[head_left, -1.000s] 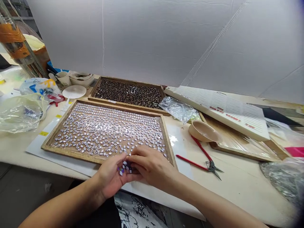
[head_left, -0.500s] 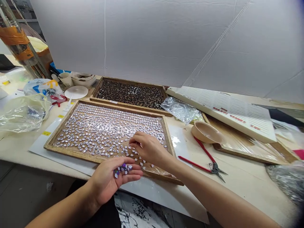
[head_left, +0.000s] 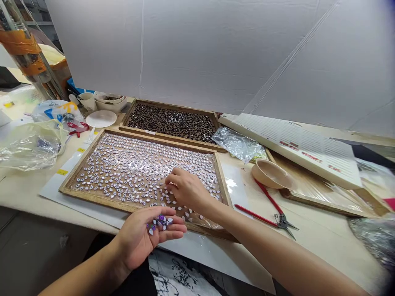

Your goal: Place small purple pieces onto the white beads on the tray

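My left hand (head_left: 137, 238) is palm up below the near edge of a wooden frame (head_left: 92, 198), fingers stretched out. It holds a small pile of teardrop rhinestones (head_left: 160, 222), some purple and some showing pale backs. My right hand (head_left: 188, 189) reaches over the frame's right half, its thumb and fingertips closed together close to the surface. Whether a stone is between them is hidden. Many pale teardrop stones (head_left: 123, 168) lie on the clear film in the frame, in tight rows at the far side and looser towards me.
Behind stands a second frame (head_left: 173, 121) of dark stones. To the right are a beige bowl (head_left: 273, 173), red-handled pliers (head_left: 279, 220), a plastic bag (head_left: 239, 144) and a long white box (head_left: 293, 146). On the left are a white plate (head_left: 101, 119) and a clear bag (head_left: 33, 144).
The view has shifted slightly. My right hand has moved a little left over the film, its fingers still close together. My left hand stays palm up with the rhinestones.
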{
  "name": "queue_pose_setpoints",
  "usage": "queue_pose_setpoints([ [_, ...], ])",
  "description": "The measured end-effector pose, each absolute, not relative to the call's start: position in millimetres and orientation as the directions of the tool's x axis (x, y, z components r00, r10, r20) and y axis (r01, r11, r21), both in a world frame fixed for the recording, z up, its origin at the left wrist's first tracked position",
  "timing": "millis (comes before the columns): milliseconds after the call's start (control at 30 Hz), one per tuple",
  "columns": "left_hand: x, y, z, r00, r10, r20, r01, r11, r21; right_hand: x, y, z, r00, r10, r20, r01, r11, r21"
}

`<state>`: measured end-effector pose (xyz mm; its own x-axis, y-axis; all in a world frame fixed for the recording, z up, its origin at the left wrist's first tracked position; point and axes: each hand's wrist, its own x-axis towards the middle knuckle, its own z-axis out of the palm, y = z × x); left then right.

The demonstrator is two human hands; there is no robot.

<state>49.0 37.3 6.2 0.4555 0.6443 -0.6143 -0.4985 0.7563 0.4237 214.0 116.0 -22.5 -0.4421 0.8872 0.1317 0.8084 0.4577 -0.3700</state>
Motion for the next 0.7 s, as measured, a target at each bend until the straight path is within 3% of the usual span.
queue_pose_setpoints([
  [133,50,40,5,0.469,0.634,-0.615,-0.536,0.758,0.373,222,96,0,-0.495,0.850,0.182,0.629,0.495,-0.600],
  [200,51,42,5,0.450,0.673,-0.586,-0.588,0.718,0.372,224,84,8,-0.585,0.797,0.153,0.542,0.524,-0.657],
  [567,57,44,4,0.454,0.706,-0.544,-0.573,0.698,0.428,226,59,5,-0.672,0.724,0.155,0.607,0.658,-0.446],
  [700,55,41,4,0.437,0.714,-0.547,-0.565,0.691,0.450,229,64,7,-0.618,0.773,0.143,0.611,0.587,-0.531],
])
